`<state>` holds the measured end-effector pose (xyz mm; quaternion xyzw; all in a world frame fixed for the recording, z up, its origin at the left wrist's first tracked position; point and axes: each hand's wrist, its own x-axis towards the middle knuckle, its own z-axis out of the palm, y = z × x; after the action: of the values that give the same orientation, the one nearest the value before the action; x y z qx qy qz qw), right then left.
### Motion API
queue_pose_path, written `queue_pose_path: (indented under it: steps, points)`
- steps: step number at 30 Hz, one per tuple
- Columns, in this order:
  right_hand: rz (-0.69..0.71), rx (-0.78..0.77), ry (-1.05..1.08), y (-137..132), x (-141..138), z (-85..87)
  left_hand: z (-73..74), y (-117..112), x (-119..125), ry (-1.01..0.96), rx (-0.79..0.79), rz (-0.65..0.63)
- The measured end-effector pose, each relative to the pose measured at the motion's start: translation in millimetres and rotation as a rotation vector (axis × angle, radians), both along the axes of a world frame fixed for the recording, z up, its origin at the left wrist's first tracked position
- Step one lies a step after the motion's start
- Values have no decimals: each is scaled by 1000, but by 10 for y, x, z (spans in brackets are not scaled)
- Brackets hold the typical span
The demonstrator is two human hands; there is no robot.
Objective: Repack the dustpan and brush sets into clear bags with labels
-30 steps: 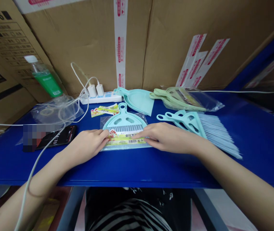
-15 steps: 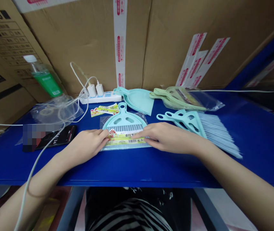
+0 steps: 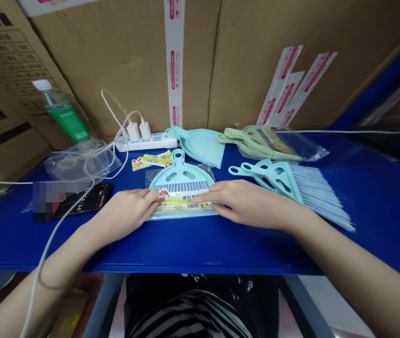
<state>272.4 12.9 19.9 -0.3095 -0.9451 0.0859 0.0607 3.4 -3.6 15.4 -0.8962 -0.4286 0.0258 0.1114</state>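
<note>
A pale teal brush-and-dustpan set (image 3: 180, 177) lies in a clear bag on the blue table (image 3: 200, 249), with a yellow printed label card (image 3: 180, 203) across its lower part. My left hand (image 3: 125, 213) rests at the bag's left edge, its fingers curled and pinching the card's end. My right hand (image 3: 242, 204) lies flat on the right side, fingers stretched out along the card. Just right of that hand lie loose teal brushes (image 3: 291, 185).
Behind the set are a loose teal dustpan (image 3: 203, 145), more label cards (image 3: 152, 161), a bag of pale green sets (image 3: 266, 143) and a white power strip (image 3: 150, 141). On the left are a black phone (image 3: 83, 202), clear bags (image 3: 80, 162) and a green bottle (image 3: 62, 115). Cardboard boxes (image 3: 122, 61) wall the back.
</note>
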Motion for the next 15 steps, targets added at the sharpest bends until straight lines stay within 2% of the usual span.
queue_pose_path:
  steps: [15]
  points:
    - [27,-32,13,19,6,27,19,-2,3,2,-9,8]
